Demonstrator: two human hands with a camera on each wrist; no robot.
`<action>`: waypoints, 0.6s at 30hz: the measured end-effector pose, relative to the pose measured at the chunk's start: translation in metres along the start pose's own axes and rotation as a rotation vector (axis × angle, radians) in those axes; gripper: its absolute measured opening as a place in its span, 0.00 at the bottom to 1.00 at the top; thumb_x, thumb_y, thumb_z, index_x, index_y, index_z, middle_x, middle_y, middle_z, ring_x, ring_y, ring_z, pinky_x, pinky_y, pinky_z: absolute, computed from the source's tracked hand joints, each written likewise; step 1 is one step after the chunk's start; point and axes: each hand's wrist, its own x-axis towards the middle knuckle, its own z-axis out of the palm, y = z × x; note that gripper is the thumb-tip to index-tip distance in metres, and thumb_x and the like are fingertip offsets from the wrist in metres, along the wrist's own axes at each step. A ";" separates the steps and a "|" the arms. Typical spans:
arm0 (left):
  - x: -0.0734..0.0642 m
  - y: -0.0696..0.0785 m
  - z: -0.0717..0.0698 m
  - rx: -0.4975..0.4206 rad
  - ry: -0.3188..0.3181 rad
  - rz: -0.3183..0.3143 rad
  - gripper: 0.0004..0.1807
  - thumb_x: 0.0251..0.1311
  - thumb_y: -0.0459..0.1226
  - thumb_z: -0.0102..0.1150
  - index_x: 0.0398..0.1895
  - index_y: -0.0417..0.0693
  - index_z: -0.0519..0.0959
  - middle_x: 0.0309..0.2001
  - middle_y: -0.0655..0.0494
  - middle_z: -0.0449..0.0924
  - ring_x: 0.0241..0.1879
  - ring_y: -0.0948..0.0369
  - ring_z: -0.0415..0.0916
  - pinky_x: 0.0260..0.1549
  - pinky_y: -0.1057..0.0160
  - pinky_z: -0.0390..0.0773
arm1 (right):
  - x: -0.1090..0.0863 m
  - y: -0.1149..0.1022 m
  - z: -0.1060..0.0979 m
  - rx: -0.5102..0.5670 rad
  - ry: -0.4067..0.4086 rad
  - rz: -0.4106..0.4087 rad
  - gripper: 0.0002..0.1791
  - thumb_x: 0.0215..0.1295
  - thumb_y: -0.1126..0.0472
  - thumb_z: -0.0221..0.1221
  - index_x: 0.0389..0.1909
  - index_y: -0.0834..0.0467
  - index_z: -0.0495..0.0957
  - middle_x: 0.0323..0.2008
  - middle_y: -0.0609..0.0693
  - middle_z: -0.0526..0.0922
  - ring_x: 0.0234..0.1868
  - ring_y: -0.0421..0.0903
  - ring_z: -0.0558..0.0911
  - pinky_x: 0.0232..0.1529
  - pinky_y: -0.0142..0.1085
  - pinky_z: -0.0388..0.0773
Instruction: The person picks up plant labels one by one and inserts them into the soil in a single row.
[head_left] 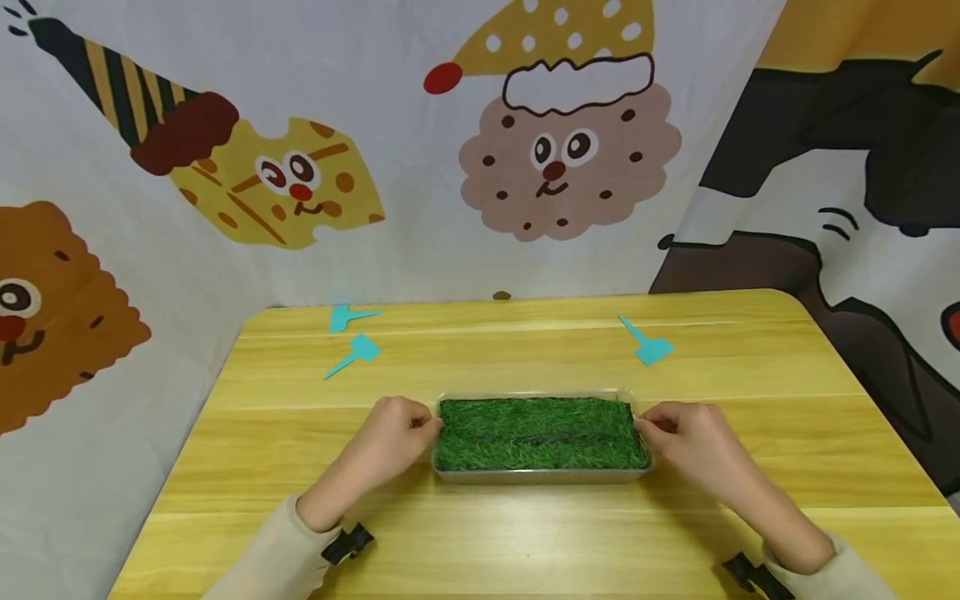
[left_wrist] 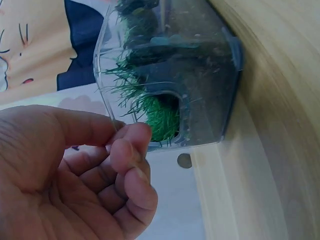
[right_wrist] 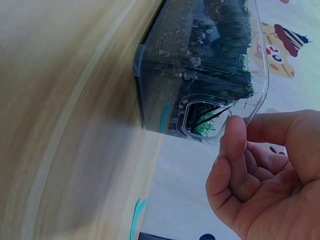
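Observation:
A clear plastic box (head_left: 542, 477) stands on the table, topped with a sheet of green artificial grass (head_left: 536, 433). Through its side, the right wrist view shows dark soil and small pebbles (right_wrist: 196, 61). At the box's left end, my left hand (head_left: 393, 439) pinches the rim between thumb and index finger. My right hand (head_left: 693, 437) pinches the opposite end's rim the same way. Each end wall has a rounded opening, with grass blades (left_wrist: 162, 120) showing through it in the left wrist view. The other fingers of both hands are curled.
Blue T-shaped plant labels lie beyond the box: one label (head_left: 655, 350) at the right, a second label (head_left: 366, 347) and a third label (head_left: 341, 318) at the left. A printed cloth (head_left: 420, 167) hangs behind the wooden table (head_left: 510, 533).

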 end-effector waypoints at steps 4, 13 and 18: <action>-0.005 -0.002 -0.003 -0.015 -0.010 -0.027 0.30 0.73 0.31 0.61 0.11 0.54 0.61 0.11 0.65 0.53 0.13 0.67 0.50 0.17 0.70 0.59 | -0.001 -0.003 0.004 0.013 -0.017 0.009 0.08 0.70 0.66 0.66 0.31 0.56 0.89 0.17 0.37 0.78 0.19 0.36 0.74 0.24 0.32 0.74; -0.012 -0.004 -0.010 -0.042 -0.023 -0.096 0.30 0.73 0.33 0.61 0.11 0.53 0.61 0.11 0.64 0.53 0.13 0.66 0.49 0.17 0.70 0.58 | -0.004 -0.011 0.009 0.032 -0.026 0.025 0.06 0.69 0.66 0.67 0.32 0.57 0.89 0.17 0.37 0.79 0.19 0.36 0.75 0.23 0.32 0.76; -0.014 -0.004 -0.011 -0.058 -0.026 -0.110 0.29 0.72 0.32 0.62 0.10 0.53 0.64 0.10 0.66 0.55 0.12 0.66 0.51 0.15 0.71 0.56 | -0.006 -0.015 0.010 0.042 -0.038 0.042 0.06 0.70 0.66 0.66 0.33 0.57 0.89 0.17 0.38 0.78 0.18 0.36 0.75 0.23 0.32 0.75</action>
